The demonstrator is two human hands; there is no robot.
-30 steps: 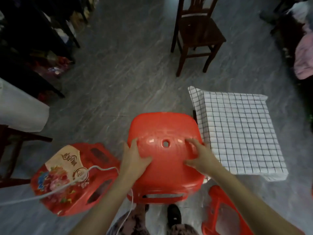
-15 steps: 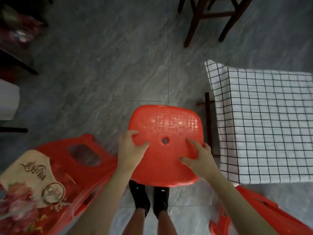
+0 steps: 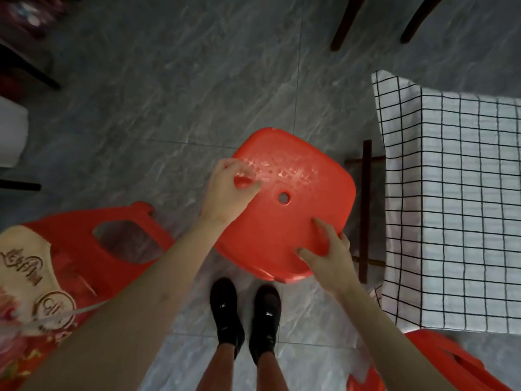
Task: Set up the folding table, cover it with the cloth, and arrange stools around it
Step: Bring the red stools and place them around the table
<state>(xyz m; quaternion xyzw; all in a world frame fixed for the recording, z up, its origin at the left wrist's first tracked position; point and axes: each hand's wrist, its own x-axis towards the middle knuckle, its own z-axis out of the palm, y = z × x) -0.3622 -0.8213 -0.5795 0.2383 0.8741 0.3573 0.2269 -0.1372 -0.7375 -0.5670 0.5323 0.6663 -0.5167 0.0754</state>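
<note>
I hold a red plastic stool point(image 3: 284, 221) seat-up over the grey floor, just left of the folding table. A white cloth with a black grid point(image 3: 451, 193) covers that table, and its dark wooden leg frame point(image 3: 366, 207) shows beside the stool. My left hand point(image 3: 228, 193) grips the seat's far-left corner with curled fingers and the thumb on top. At the near-right edge my right hand point(image 3: 329, 249) holds the seat, with thumb and forefinger spread on top.
A second red stool point(image 3: 121, 249) with a decorated seat lies on its side at the left. A third red stool point(image 3: 439, 359) is at the bottom right. Dark chair legs point(image 3: 346, 21) stand at the top right. My black shoes point(image 3: 225, 309) are just behind the held stool.
The stool has turned clockwise and shifted right, closer to the table. My left hand moved up to the far-left corner. The view has tilted further down.
</note>
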